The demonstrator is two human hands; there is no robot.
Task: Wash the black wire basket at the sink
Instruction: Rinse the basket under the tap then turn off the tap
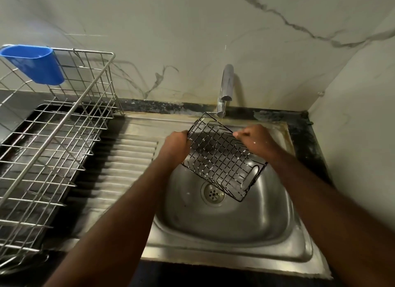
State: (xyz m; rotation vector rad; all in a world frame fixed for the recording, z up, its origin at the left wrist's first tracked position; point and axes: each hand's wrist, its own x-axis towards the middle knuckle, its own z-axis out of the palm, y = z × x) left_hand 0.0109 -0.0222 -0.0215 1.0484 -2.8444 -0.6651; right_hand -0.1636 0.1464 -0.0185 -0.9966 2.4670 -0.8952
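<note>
As water runs from the chrome tap, a person holds a black wire basket tilted over the stainless-steel sink, its far end just under the spout and its near end hanging above the drain. The left hand grips the basket's left edge, fingers curled round the wire. The right hand is at the opposite edge, fingers bent with thumb and fingertips pinched at the rim wire; whether anything else lies between them cannot be told. Pale droplets or suds dot the basket's mesh. Left of the bowl, the ribbed draining board meets a black tray carrying a silver wire dish rack, with a blue plastic caddy hooked on the rack's back rail. Veined marble-look panels line the wall behind.
</note>
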